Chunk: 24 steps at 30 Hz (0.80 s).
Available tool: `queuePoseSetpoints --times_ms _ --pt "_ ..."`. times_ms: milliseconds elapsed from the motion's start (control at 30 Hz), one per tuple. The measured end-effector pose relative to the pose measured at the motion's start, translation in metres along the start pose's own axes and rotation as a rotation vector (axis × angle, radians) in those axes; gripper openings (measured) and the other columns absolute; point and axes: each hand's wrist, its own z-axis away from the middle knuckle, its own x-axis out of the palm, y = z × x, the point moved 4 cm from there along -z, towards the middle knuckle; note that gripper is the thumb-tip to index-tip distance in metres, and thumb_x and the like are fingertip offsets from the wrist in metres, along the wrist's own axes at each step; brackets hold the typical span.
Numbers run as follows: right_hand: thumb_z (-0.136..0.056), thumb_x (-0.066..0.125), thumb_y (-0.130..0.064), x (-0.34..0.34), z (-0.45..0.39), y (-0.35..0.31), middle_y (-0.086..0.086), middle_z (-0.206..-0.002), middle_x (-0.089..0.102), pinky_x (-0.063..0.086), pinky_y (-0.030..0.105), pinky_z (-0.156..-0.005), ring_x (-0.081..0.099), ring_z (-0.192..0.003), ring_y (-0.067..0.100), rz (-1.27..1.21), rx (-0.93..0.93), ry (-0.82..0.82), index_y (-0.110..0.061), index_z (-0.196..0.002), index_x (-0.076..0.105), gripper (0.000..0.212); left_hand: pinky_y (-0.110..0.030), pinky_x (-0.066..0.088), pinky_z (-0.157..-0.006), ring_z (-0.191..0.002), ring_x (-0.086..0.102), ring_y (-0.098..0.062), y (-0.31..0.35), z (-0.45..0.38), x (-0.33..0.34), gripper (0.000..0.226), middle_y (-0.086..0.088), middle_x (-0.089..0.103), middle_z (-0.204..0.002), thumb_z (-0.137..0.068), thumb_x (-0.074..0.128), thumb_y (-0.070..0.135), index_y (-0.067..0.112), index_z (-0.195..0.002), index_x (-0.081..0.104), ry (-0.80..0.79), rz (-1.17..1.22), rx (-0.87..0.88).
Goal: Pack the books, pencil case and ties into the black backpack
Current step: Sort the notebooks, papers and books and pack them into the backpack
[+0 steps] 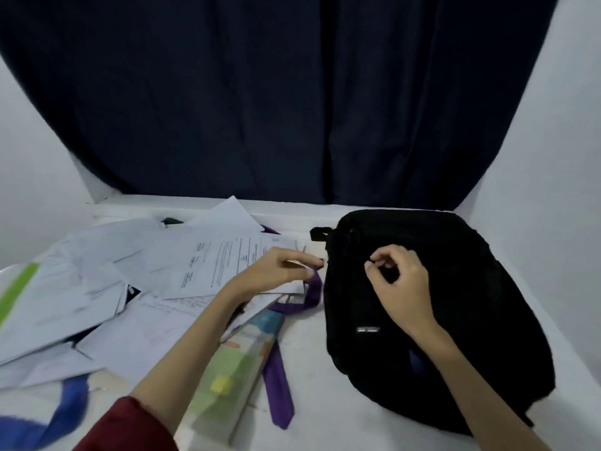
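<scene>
Backpack [455,288] right of papers [130,271]

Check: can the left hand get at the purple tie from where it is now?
Probably yes. The left hand lies on the papers right beside the purple tie; the tie's upper loop is uncovered, though part runs under the book.

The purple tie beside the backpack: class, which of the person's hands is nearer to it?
Left. The left hand lies right at the purple tie, fingertips by its loop. The right hand is farther, on the black backpack, fingers pinched.

text: none legible | printed sheet [224,265]: lines too blurred | black backpack [422,320] badge: unreadable
</scene>
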Motion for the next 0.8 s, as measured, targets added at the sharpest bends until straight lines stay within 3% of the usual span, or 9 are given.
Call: queuePoseSetpoints --times_ms 133,300,433,533,633,800 --pt "-0.079 0.069 -0.010 0.055 0.011 -0.020 -0.008 -0.074 0.057 0.047 0.045 -0.077 0.052 -0.078 0.017 0.005 -0.003 -0.166 -0.015 -0.080 0.062 0.009 -0.006 0.042 -0.070 -0.094 0.061 -0.007 -0.077 0.031 -0.075 0.021 0.000 0.065 -0.119 -0.091 0.060 0.010 0.017 -0.109 0.068 0.215 -0.074 -0.216" --pt "-0.083 0.065 -0.029 0.161 0.006 -0.037 -0.003 -0.090 0.065 0.047 0.034 -0.080 0.057 -0.088 0.019 0.075 0.188 -0.492 -0.022 -0.083 0.058 0.009 -0.031 0.042 -0.099 -0.114 0.058 -0.020 -0.150 0.051 -0.174 0.018 -0.001 0.064 -0.121 -0.090 0.062 0.014 0.025 -0.103 0.068 0.398 -0.137 -0.319" --pt "-0.086 0.058 -0.041 0.236 -0.003 -0.027 0.002 -0.127 0.059 0.042 0.035 -0.097 0.051 -0.118 0.026 0.188 0.386 -0.541 -0.020 -0.119 0.058 0.039 -0.024 0.036 -0.096 -0.123 0.050 -0.023 -0.196 0.042 -0.234 0.030 -0.001 0.056 -0.133 -0.092 0.061 0.018 0.015 -0.121 0.061 0.348 -0.320 -0.344" --pt "-0.090 0.051 -0.053 0.276 -0.001 -0.027 0.000 -0.153 0.032 0.024 0.041 -0.112 0.028 -0.138 0.027 0.269 0.373 -0.642 -0.029 -0.141 0.041 0.057 -0.025 0.033 -0.097 -0.127 0.046 -0.023 -0.224 0.034 -0.265 0.038 0.000 0.049 -0.140 -0.094 0.056 0.027 0.016 -0.131 0.054 0.307 -0.439 -0.386" --pt "-0.088 0.045 -0.063 0.303 0.007 -0.030 -0.005 -0.159 0.013 0.006 0.049 -0.115 0.007 -0.146 0.026 0.331 0.417 -0.746 -0.038 -0.145 0.032 0.063 -0.027 0.033 -0.096 -0.127 0.045 -0.023 -0.243 0.024 -0.285 0.044 -0.003 0.046 -0.142 -0.094 0.054 0.036 0.018 -0.134 0.049 0.257 -0.499 -0.395" --pt "-0.086 0.055 -0.057 0.312 -0.004 -0.030 -0.011 -0.158 0.011 0.000 0.052 -0.114 0.002 -0.147 0.020 0.325 0.416 -0.793 -0.043 -0.141 0.034 0.061 -0.033 0.025 -0.110 -0.139 0.029 -0.023 -0.264 0.005 -0.292 0.053 -0.006 0.034 -0.150 -0.094 0.053 0.040 0.018 -0.140 0.040 0.197 -0.462 -0.392"
